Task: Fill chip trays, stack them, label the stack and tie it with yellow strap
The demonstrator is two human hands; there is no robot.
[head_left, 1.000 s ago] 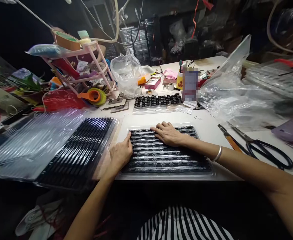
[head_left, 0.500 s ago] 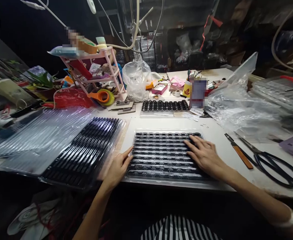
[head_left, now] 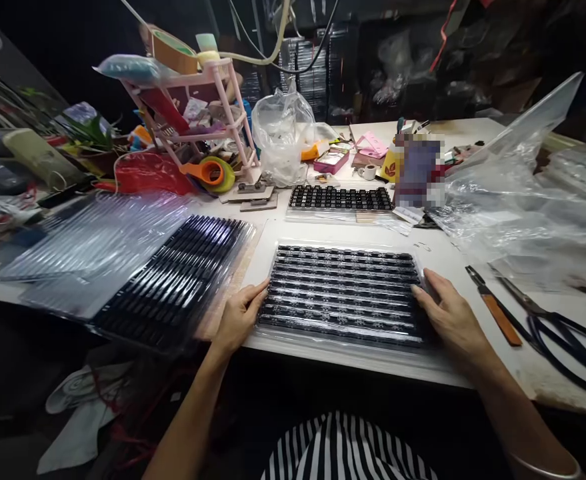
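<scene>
And the clear plastic tray [head_left: 345, 342] of black parts lies at twelve o'clock! Left hand [head_left: 237, 319] pinches its nine-o'clock rim narrowly; right hand [head_left: 455, 325] spreads wider at three, clamped or not, can't tell. Level, even pressure should limit flexing.

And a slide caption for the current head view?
Left hand and right hand touch opposite sides of a clear-rimmed tray of black rows, scissors lying to the right.
</scene>
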